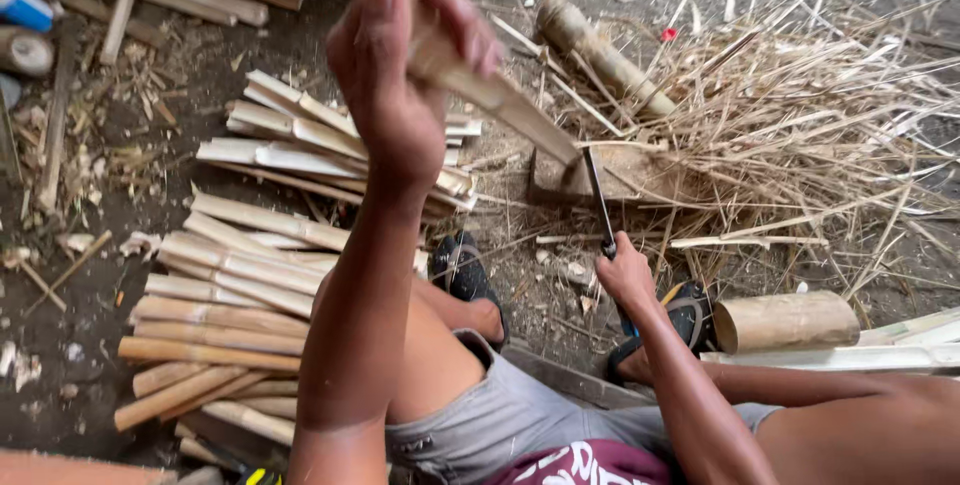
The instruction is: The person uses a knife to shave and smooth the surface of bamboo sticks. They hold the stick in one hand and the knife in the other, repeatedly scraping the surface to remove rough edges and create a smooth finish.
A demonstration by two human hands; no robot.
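Note:
My left hand [405,65] is raised close to the camera and grips one end of a split bamboo piece [510,110], which slants down to a wooden chopping block [625,175] on the ground. My right hand [625,275] holds the handle of a long dark knife [598,200], whose blade rests against the lower end of the bamboo piece at the block. My knees and grey shorts fill the bottom of the view.
Stacks of split bamboo slats [240,285] lie on the left. A heap of thin bamboo shavings [800,135] spreads to the right. A round bamboo section [785,320] lies at the right, another [600,55] behind the block. My sandalled feet [465,275] rest near the block.

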